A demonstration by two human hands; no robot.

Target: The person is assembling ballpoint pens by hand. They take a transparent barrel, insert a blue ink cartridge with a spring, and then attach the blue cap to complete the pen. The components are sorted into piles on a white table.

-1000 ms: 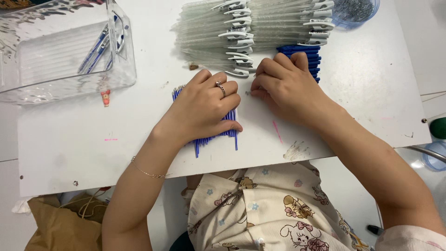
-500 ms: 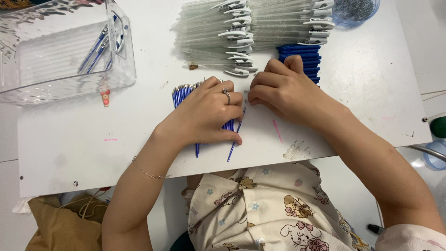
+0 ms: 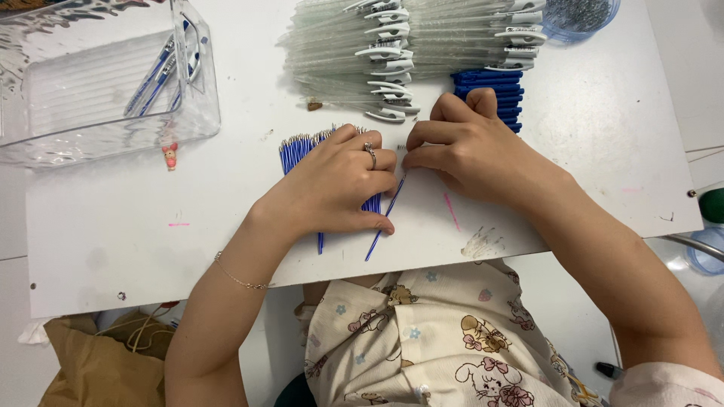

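Blue refills (image 3: 302,147) under hands (image 3: 343,181)

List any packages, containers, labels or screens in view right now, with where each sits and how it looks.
Clear plastic bin: far left of the white board, rectangular, a few blue pens inside.
Round blue-tinted tub: far right corner, partly cut off, small dark parts inside.
Brown paper bag: below the board's near left edge, crumpled.
Clips on the clear pen barrels: white with small dark print, too small to read.
No screens or signs.
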